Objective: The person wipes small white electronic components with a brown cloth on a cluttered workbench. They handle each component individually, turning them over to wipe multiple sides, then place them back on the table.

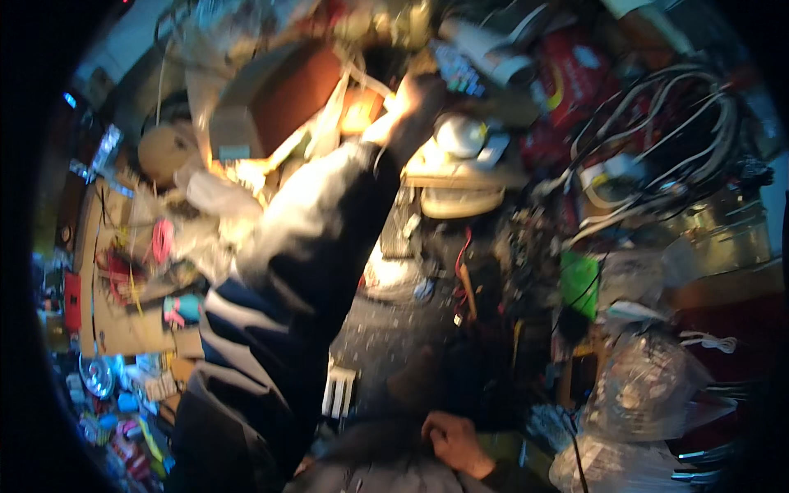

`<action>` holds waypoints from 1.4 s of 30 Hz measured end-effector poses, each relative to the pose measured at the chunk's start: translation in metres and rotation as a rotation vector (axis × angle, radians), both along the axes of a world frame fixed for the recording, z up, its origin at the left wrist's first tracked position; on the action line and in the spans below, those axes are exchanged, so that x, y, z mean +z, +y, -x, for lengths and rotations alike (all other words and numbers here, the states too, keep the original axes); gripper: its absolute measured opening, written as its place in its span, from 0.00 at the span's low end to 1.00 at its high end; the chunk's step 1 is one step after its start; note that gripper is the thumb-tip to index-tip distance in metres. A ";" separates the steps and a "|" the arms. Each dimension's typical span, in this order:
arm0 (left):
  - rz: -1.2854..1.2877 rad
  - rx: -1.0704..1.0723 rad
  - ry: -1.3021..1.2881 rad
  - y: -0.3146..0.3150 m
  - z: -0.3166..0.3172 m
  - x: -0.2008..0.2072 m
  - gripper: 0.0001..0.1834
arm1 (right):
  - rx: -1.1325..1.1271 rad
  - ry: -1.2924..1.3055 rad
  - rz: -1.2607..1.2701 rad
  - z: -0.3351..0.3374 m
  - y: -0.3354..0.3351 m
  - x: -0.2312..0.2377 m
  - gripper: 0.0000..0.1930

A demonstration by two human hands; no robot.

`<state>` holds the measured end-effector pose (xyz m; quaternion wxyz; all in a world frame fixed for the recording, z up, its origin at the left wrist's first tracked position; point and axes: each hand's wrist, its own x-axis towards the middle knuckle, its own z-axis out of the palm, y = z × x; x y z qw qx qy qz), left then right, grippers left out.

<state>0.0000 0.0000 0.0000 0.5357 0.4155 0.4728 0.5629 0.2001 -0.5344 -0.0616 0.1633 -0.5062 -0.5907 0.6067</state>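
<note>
My left arm reaches far forward across the middle, its dark sleeve brightly lit. Beyond the cuff my left hand [417,100] is blurred, and its fingers are too dark to make out. Just right of it a white round object [460,136] sits on a pale wooden ledge [460,178]. Left of the hand stands a brown box [283,94] with loose pale strips beside it. Close to my body, at the lower edge, my right hand [458,444] is closed with curled fingers near grey clothing. Whatever it may hold is hidden.
Coiled pale cables [711,135] and a red bag [574,78] lie at far right. Below them are a green packet [580,283] and stuffed clear plastic bags [641,382]. A cardboard panel [144,329] with a pink coil [163,240] stands left, above small colourful items.
</note>
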 end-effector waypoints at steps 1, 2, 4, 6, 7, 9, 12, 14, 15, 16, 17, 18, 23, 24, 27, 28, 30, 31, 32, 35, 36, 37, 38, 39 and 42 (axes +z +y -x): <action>-0.018 -0.046 -0.182 -0.004 0.002 0.001 0.14 | -0.014 -0.001 -0.055 0.005 0.005 0.002 0.06; -0.095 -0.115 -0.035 -0.010 0.009 0.004 0.13 | -0.006 -0.012 -0.040 0.008 0.011 0.001 0.05; -0.135 -0.136 0.207 -0.033 0.014 0.009 0.14 | -0.034 -0.010 -0.090 0.015 0.018 0.004 0.07; -0.354 -0.209 0.158 -0.077 0.042 0.007 0.16 | -0.019 0.040 -0.017 0.020 0.022 0.006 0.08; -0.379 -0.248 0.127 -0.098 0.055 0.009 0.18 | -0.002 0.045 -0.029 0.022 0.022 0.007 0.08; -0.306 -0.264 0.296 -0.166 0.092 -0.003 0.23 | 0.047 0.054 -0.010 0.024 0.022 0.006 0.08; -0.198 -0.010 0.453 -0.290 0.139 -0.027 0.17 | 0.076 0.076 0.110 0.032 0.023 -0.001 0.09; 0.149 0.154 0.136 -0.382 0.163 -0.047 0.13 | 0.099 0.101 0.160 0.043 0.023 -0.007 0.12; 0.303 0.292 0.040 -0.427 0.173 -0.058 0.13 | 0.115 0.092 0.178 0.049 0.022 -0.010 0.11; 0.348 0.427 0.130 -0.467 0.181 -0.072 0.13 | 0.142 0.051 0.133 0.057 0.021 -0.014 0.10; 0.467 0.500 0.111 -0.513 0.189 -0.082 0.15 | 0.169 0.021 0.068 0.067 0.020 -0.019 0.10; 0.527 0.543 0.111 -0.554 0.195 -0.095 0.18 | 0.201 -0.018 0.012 0.077 0.018 -0.025 0.10; 0.849 0.590 0.183 -0.690 0.203 -0.158 0.18 | 0.233 -0.149 -0.036 0.122 0.012 -0.049 0.10; 0.882 0.582 0.185 -0.702 0.203 -0.168 0.16 | 0.205 -0.147 -0.024 0.129 0.010 -0.053 0.09; 0.694 0.504 0.413 -0.711 0.206 -0.186 0.03 | 0.170 -0.198 -0.027 0.145 0.004 -0.065 0.08; 0.585 0.452 0.599 -0.705 0.207 -0.189 0.05 | 0.148 -0.193 -0.020 0.148 0.001 -0.069 0.08; 0.478 0.398 0.747 -0.691 0.214 -0.188 0.16 | 0.097 -0.157 -0.034 0.152 -0.006 -0.077 0.07; 0.428 0.366 0.803 -0.682 0.219 -0.186 0.21 | 0.084 -0.184 -0.041 0.152 -0.011 -0.080 0.06; 0.367 0.358 0.813 -0.670 0.221 -0.186 0.26 | 0.055 -0.204 -0.061 0.149 -0.015 -0.082 0.05; 0.226 0.245 1.002 -0.642 0.227 -0.182 0.36 | 0.025 -0.385 -0.244 0.126 -0.026 -0.085 0.07; 0.184 0.227 1.036 -0.634 0.229 -0.180 0.34 | -0.001 -0.450 -0.341 0.118 -0.028 -0.087 0.09; 0.142 0.259 1.046 -0.630 0.228 -0.176 0.33 | -0.044 -0.463 -0.328 0.106 -0.029 -0.089 0.14; 0.128 0.284 1.053 -0.627 0.227 -0.172 0.32 | -0.050 -0.563 -0.507 0.096 -0.026 -0.093 0.18; 0.091 0.341 1.046 -0.628 0.223 -0.167 0.27 | -0.075 -0.627 -0.549 0.086 -0.024 -0.098 0.20; 0.108 0.334 0.928 -0.639 0.193 -0.149 0.20 | -0.099 -0.730 -0.598 0.069 -0.015 -0.119 0.18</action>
